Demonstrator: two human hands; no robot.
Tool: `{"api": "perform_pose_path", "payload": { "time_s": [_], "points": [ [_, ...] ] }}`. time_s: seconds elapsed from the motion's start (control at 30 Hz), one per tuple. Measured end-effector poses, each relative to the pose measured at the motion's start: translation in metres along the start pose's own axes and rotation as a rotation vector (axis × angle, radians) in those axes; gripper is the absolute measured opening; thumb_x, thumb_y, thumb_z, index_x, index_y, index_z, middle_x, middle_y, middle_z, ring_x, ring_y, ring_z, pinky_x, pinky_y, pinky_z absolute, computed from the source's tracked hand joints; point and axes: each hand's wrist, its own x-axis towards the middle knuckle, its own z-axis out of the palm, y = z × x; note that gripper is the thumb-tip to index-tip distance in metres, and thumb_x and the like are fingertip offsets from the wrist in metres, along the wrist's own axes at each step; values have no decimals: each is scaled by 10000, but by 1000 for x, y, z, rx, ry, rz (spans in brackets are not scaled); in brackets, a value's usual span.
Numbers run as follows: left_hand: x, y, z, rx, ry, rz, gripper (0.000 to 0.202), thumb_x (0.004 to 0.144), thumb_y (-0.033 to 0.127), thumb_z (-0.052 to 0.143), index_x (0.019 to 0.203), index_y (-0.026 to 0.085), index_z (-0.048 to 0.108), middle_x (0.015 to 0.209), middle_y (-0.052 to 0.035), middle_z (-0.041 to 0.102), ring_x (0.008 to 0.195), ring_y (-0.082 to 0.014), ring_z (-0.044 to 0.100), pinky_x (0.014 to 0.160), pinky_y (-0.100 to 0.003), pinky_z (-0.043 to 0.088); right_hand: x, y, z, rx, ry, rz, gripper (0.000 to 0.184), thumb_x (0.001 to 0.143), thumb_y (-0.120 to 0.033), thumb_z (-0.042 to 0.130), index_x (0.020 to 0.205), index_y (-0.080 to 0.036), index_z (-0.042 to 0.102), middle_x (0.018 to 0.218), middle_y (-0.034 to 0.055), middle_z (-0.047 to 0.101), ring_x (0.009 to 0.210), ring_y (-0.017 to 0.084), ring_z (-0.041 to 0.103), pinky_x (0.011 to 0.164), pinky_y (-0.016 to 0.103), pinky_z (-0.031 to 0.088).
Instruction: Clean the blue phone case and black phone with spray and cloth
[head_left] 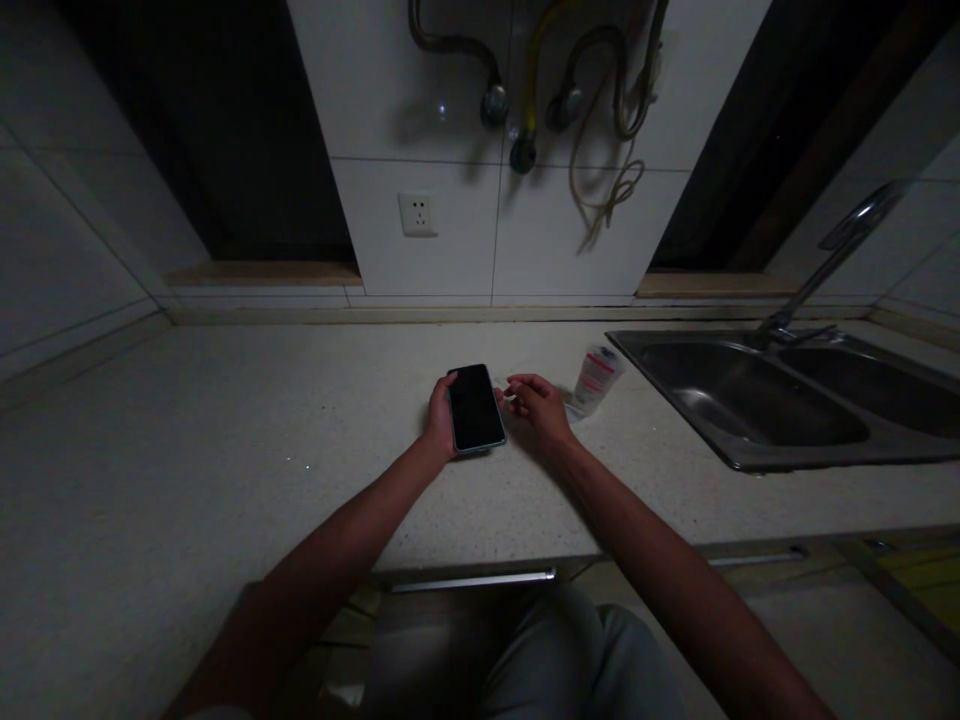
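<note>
where the phone [475, 408] lies: on the counter [225, 450], screen dark.
left hand [439, 418]: clasped around the phone's left edge.
right hand [538, 405]: loosely curled beside the phone, nothing pinched.
risk: the bottle [596, 380] near the sink [750, 400] could be knocked over by the right wrist.

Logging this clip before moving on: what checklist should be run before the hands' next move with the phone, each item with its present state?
1. Grip: left hand clasps the black flat smartphone by its left edge: ok.
2. Contact: right hand touching the phone's right edge: cannot tell.
3. Screen lit: not ok, it is dark.
4. Phone apart from the stainless steel double sink: ok.
5. Phone apart from the white, red-labelled plastic container: ok.
</note>
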Motion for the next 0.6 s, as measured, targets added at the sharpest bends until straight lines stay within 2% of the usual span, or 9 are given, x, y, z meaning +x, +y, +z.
{"api": "perform_pose_path", "payload": {
  "time_s": [0.13,0.27,0.4,0.6],
  "points": [
    [2,1,1,-3,-36,-57,615,850,645,389,989,120,678,930,-185,745,906,-303,724,777,-456,583,0,1,0,0,-4,8,296,679,-409,753,876,-205,668,729,0,683,571,119,608,515,234,422],
    [1,2,-1,-28,-11,-54,614,841,662,402,977,130,678,887,-175,743,895,-304,724,776,-472,585,0,1,0,3,-6,5,291,674,-402,757,867,-200,675,724,-13,672,537,101,579,511,233,407],
    [1,3,-2,-27,35,-61,583,840,654,438,963,137,677,836,-154,739,830,-281,725,759,-452,585,-1,1,0,-11,-31,20,295,670,-412,760,854,-197,677,699,-17,661,521,88,544,504,229,393],
    [5,1,-4,15,11,-65,474,829,591,544,934,149,678,813,-116,737,760,-234,716,751,-399,579,-2,0,1,-57,-63,35,325,679,-467,749,855,-207,666,716,-9,669,541,99,562,512,233,402]
  ]
}}
